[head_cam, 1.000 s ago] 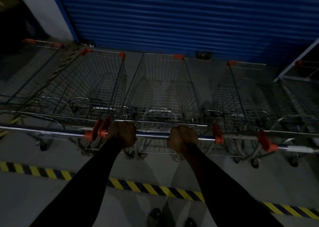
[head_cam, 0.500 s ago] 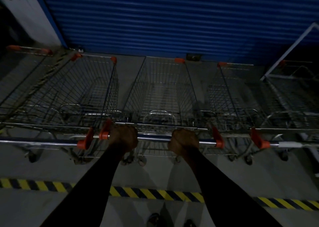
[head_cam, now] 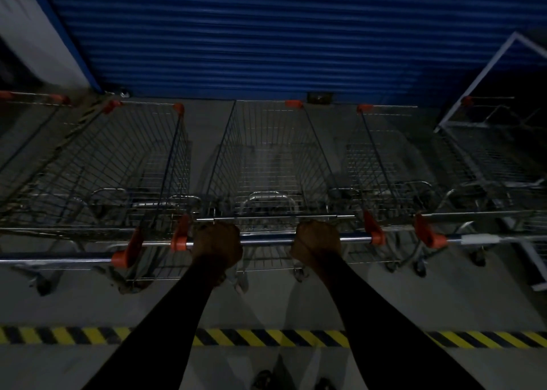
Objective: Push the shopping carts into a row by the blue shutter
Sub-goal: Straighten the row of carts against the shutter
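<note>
Between its neighbours, the middle wire shopping cart (head_cam: 266,164) has rolled nearer the blue ribbed shutter (head_cam: 266,34). Left hand (head_cam: 217,245) and right hand (head_cam: 316,244) keep fingers curled round its chrome handle bar (head_cam: 266,239); little pushing seems left.

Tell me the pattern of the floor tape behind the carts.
Yellow and black diagonal stripes on the floor tape, in the head view.

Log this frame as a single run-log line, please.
stage: pushing | left hand: grips cart handle | right hand: grips same handle | cart: between two carts, facing shutter
</note>
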The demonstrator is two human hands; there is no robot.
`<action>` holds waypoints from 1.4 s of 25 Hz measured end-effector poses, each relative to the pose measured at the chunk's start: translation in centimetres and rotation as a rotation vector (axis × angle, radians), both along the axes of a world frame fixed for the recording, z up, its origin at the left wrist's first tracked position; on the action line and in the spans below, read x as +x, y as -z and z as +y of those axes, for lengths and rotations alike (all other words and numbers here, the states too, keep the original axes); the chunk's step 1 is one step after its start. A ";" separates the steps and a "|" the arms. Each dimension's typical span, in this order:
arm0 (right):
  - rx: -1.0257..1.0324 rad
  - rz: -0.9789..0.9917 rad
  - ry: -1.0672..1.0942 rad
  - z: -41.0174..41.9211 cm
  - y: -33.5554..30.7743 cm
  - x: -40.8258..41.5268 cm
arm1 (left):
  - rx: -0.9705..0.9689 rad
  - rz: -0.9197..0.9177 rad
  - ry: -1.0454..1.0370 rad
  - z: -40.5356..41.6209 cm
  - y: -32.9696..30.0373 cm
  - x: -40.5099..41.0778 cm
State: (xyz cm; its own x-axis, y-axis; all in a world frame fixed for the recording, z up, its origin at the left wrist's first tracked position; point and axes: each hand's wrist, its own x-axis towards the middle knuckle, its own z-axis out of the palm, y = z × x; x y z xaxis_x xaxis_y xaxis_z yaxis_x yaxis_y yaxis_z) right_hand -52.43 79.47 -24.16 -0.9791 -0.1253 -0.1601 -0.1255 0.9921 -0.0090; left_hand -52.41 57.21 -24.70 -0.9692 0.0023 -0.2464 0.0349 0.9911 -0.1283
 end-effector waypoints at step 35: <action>-0.972 0.659 -0.158 45.6 -19.1 4.1 | 1.400 0.670 0.323 50.2 -18.8 3.6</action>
